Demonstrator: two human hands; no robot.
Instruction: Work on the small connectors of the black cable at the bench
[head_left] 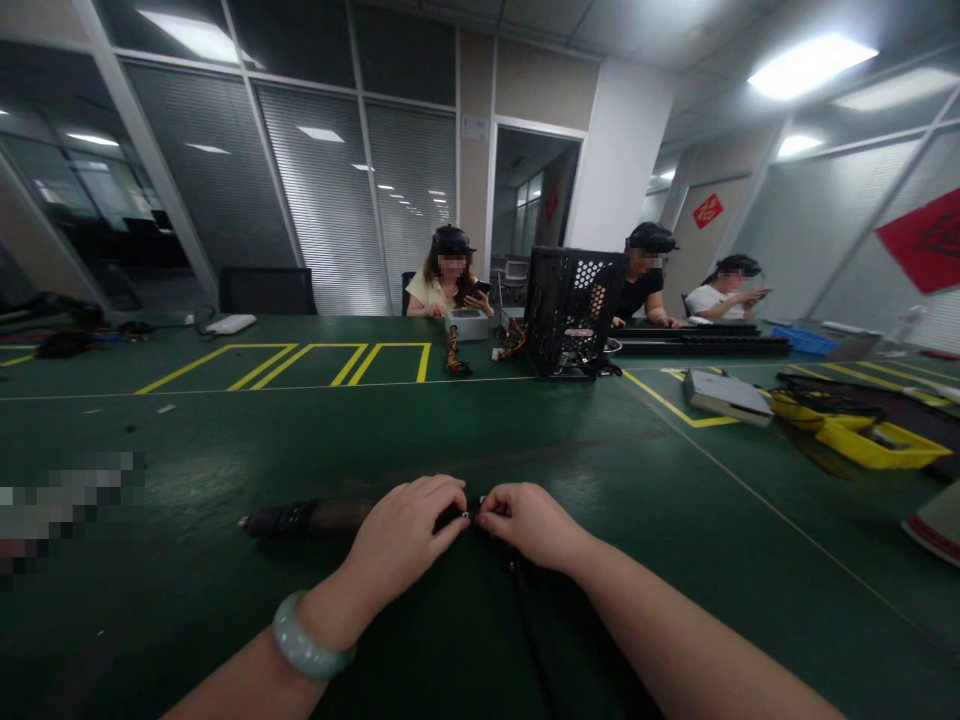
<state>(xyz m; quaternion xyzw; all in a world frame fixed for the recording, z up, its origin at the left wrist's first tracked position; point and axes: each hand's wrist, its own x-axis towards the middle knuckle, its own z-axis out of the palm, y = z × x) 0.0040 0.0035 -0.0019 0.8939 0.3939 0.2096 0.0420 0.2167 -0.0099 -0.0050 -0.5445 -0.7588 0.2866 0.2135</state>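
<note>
A dark electric screwdriver (pixel 330 518) lies on the green table, its bit end pointing left. My left hand (pixel 409 530), with a pale bangle at its wrist, is closed around the tool's rear end, thumb and fingers pinching near the tail. Just to the right, my right hand (pixel 536 525) pinches the small end connector of a black cable (pixel 529 625). From there the cable runs down toward the table's near edge. Small bright metal bits show between the fingertips; whether connector and tail touch is hard to make out.
A black computer case (pixel 574 315) stands ahead, beside a grey power supply (pixel 466 324) with loose wires. A silver box-like unit (pixel 727 396) and a yellow tray (pixel 881 442) lie to the right. Three people sit across the green table (pixel 300 440).
</note>
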